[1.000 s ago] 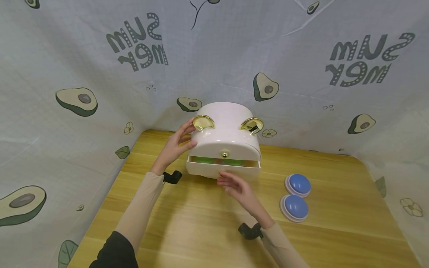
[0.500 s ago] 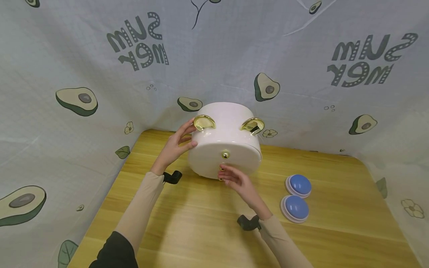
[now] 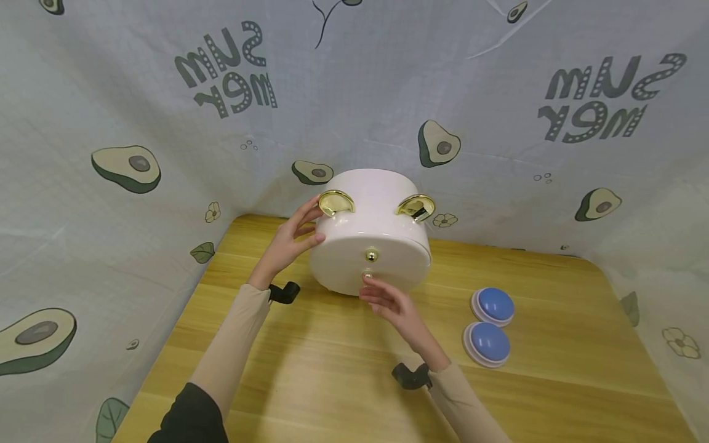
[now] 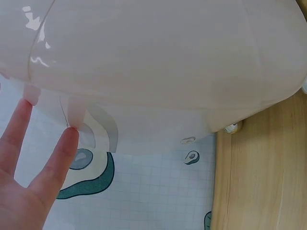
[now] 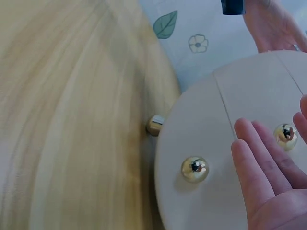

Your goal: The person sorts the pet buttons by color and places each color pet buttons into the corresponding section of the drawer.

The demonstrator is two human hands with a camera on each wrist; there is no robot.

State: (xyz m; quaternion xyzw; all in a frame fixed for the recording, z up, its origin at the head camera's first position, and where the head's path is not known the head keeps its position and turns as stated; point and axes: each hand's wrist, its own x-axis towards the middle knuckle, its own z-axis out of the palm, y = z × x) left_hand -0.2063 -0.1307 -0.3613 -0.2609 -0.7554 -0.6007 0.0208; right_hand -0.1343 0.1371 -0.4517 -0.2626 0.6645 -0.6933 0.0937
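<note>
A glossy white, rounded drawer box (image 3: pixel 338 264) stands at the back of the table, its front drawers all pushed in. It has a left gold ear-shaped ornament (image 3: pixel 336 202) and a right one (image 3: pixel 416 208) on top, plus round gold knobs, among them the upper knob (image 3: pixel 372 255). My left hand (image 3: pixel 285 247) rests against the box's left side with spread fingers (image 4: pixel 62 153). In front of the drawers is my right hand (image 3: pixel 396 312), its fingers extended close to the middle knob (image 5: pixel 286 136). Below that, the lower knob (image 5: pixel 195 169) shows uncovered in the right wrist view.
To the right on the wooden table (image 3: pixel 565 332) sit two blue domed push buttons with white bases, a rear one (image 3: pixel 495 304) and a front one (image 3: pixel 490 342). A printed cloth (image 3: pixel 360 80) hangs close behind the box and along both sides.
One second ago a drawer stood out with green things inside; by half a second ago it was pushed in. The right hand has shifted only slightly since, and the left hand has stayed put.
</note>
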